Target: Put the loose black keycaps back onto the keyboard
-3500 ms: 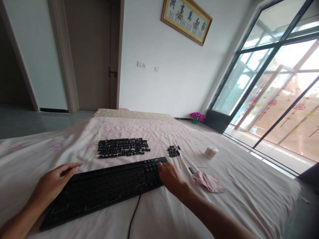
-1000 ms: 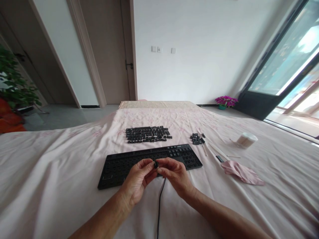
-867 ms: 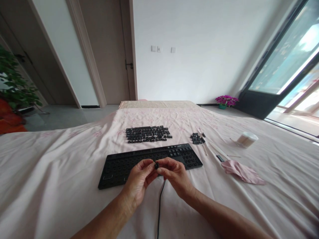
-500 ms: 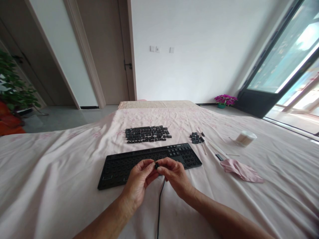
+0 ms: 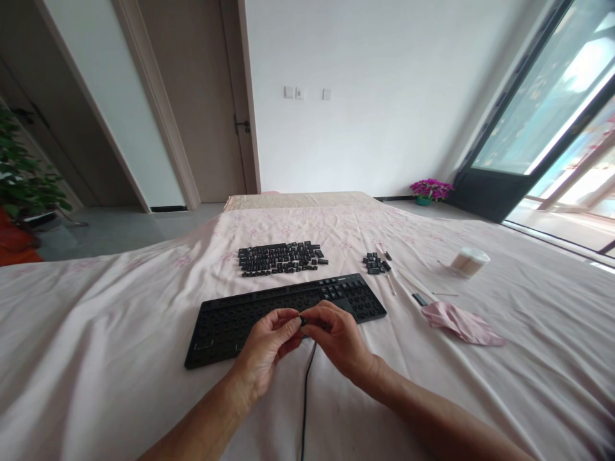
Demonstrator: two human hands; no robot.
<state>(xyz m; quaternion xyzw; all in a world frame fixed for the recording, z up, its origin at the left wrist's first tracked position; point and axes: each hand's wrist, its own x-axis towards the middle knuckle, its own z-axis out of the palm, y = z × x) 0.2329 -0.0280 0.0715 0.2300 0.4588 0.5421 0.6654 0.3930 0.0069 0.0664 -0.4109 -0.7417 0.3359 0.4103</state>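
Above the front edge of a black keyboard (image 5: pixel 221 326), my left hand (image 5: pixel 269 346) and my right hand (image 5: pixel 339 336) meet fingertip to fingertip. Between them they pinch a small black keycap (image 5: pixel 302 321), mostly covered by the fingers. Most of the keyboard's keys are off, though some caps remain in its upper right part. Behind it lie many loose keycaps (image 5: pixel 278 258) in rows. A smaller cluster of keycaps (image 5: pixel 375 263) sits to the right of these. The keyboard's cable (image 5: pixel 306 397) runs toward me under my hands.
On the right, a pink cloth (image 5: pixel 461 323) lies beside a small dark piece (image 5: pixel 419 299) and cotton swabs (image 5: pixel 391 285). A round tub of cotton swabs (image 5: pixel 469 262) stands farther right. A pale pink floral sheet (image 5: pixel 120 333) covers the surface in folds.
The view has shifted slightly. My right fingers have closed farther over the keycap, so less of it shows. Both hands stay together at the same place over the keyboard.
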